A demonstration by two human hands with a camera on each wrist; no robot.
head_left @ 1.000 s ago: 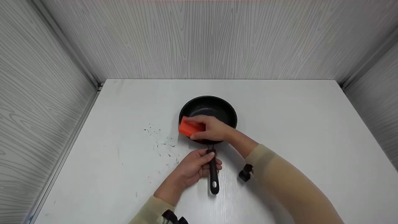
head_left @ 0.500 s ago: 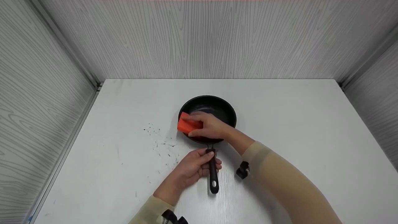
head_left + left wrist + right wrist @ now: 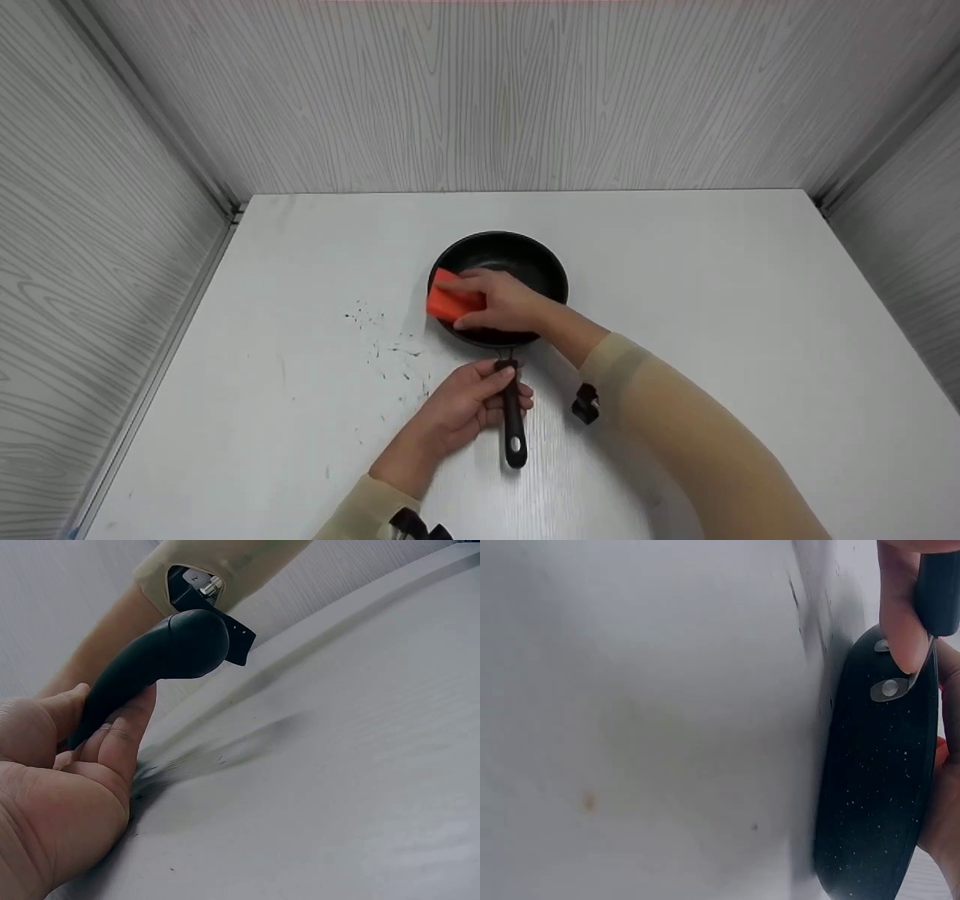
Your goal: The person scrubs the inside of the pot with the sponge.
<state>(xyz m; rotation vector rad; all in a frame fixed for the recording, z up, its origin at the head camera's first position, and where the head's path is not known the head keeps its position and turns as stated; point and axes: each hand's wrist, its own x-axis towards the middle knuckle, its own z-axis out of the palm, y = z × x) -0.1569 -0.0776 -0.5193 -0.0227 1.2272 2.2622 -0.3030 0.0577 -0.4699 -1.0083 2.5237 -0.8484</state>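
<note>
A black frying pan (image 3: 525, 259) sits on the white table, its handle (image 3: 514, 431) toward the person. My left hand (image 3: 469, 401) grips that handle near the pan, thumb on top and fingers underneath; the left wrist view shows the handle (image 3: 161, 649) between thumb and fingers. Inside the pan, my right hand (image 3: 506, 301) holds an orange sponge (image 3: 454, 300) against the left inner side, pinching it between thumb and fingers. In the right wrist view the pan's speckled outer side (image 3: 877, 765) hides most of the right hand and nearly all of the sponge.
Dark crumbs and smudges (image 3: 405, 352) are scattered over the table (image 3: 675, 262) left of the pan. Grey wood-grain panels (image 3: 495, 97) stand behind the table and at both sides. Each sleeve carries a small black wrist mount (image 3: 585, 405).
My right hand and the sponge have shifted slightly up and left along the pan's inner side. The left hand keeps its grip on the handle, and the pan stays almost in place.
</note>
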